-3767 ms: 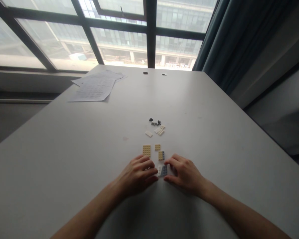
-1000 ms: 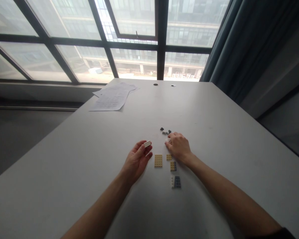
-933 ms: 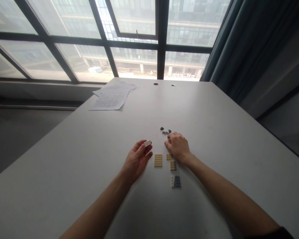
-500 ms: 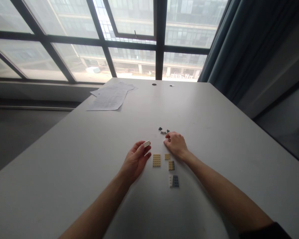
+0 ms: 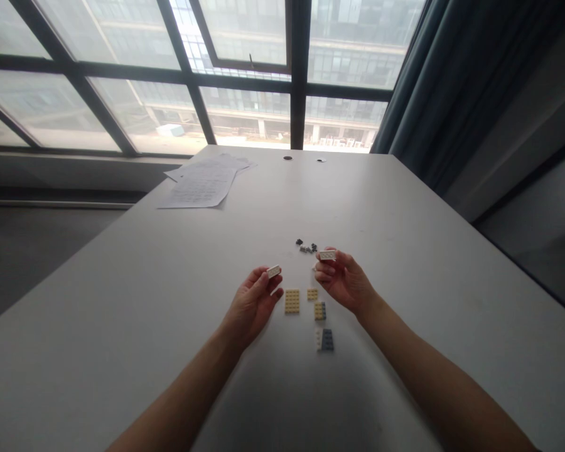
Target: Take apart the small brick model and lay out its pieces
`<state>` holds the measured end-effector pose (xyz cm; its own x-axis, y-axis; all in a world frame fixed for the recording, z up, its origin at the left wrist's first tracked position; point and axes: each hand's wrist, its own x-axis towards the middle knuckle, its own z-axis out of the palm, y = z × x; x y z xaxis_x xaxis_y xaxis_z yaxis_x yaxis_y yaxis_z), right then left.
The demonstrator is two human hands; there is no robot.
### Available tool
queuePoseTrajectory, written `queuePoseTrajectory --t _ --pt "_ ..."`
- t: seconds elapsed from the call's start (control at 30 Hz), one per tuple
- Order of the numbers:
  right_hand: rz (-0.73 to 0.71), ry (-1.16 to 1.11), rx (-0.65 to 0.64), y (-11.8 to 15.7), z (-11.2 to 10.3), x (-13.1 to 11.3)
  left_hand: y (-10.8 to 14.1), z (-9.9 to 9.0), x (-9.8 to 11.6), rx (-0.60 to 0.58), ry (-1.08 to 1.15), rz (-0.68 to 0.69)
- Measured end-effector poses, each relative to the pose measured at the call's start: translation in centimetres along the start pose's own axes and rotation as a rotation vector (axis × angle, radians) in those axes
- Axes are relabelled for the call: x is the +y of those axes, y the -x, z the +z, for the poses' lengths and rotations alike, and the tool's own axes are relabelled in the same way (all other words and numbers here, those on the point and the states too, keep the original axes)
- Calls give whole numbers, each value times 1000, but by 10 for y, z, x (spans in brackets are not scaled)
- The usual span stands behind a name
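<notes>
My left hand (image 5: 252, 304) holds a small white brick (image 5: 274, 271) between thumb and fingertips, just above the white table (image 5: 169, 282). My right hand (image 5: 346, 282) is turned palm-up and pinches a white studded plate (image 5: 328, 255). Between and below the hands lie a tan plate (image 5: 292, 301), a small tan piece (image 5: 312, 294), a tan-and-grey piece (image 5: 319, 310) and a white-and-grey piece (image 5: 324, 339).
A cluster of small dark pieces (image 5: 306, 245) lies just beyond my right hand. Sheets of paper (image 5: 202, 182) rest at the far left of the table. Two small holes (image 5: 287, 158) sit near the far edge, below a large window. A curtain (image 5: 433, 94) hangs at the right.
My right hand has lifted off the table and turned over, now with a white plate in its fingers. My left hand keeps its white brick and has barely moved.
</notes>
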<state>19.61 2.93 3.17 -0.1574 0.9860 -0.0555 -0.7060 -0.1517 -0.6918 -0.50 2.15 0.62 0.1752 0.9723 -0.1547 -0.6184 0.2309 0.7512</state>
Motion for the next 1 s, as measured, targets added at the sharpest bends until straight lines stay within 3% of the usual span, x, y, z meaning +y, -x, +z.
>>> queuePoseTrajectory --t 0.07,0.13,0.2,0.27,0.37,0.47,0.77,0.93,1.0 --pt "-23 170 -9 9 -2 -1 5 0 5 -27 -144 51" --pt "-63 525 -47 23 -4 -1 13 -3 11 -104 -413 110" --pt "-143 1002 -120 40 -3 3 24 -9 15 -222 -778 192" --pt "-312 1402 -213 56 0 11 35 -16 15 -351 -1114 289" --pt "-431 1725 -363 71 3 27 47 -23 9 -518 -1408 377" --pt "-390 1831 -428 75 2 38 51 -23 2 -602 -1530 388" --pt "-326 1819 -419 74 0 44 50 -21 0 -580 -1499 391" --pt "-393 1754 -420 75 -1 39 50 -23 -1 -597 -1530 450" --pt "-437 1723 -366 74 -3 32 50 -23 -2 -593 -1561 468"
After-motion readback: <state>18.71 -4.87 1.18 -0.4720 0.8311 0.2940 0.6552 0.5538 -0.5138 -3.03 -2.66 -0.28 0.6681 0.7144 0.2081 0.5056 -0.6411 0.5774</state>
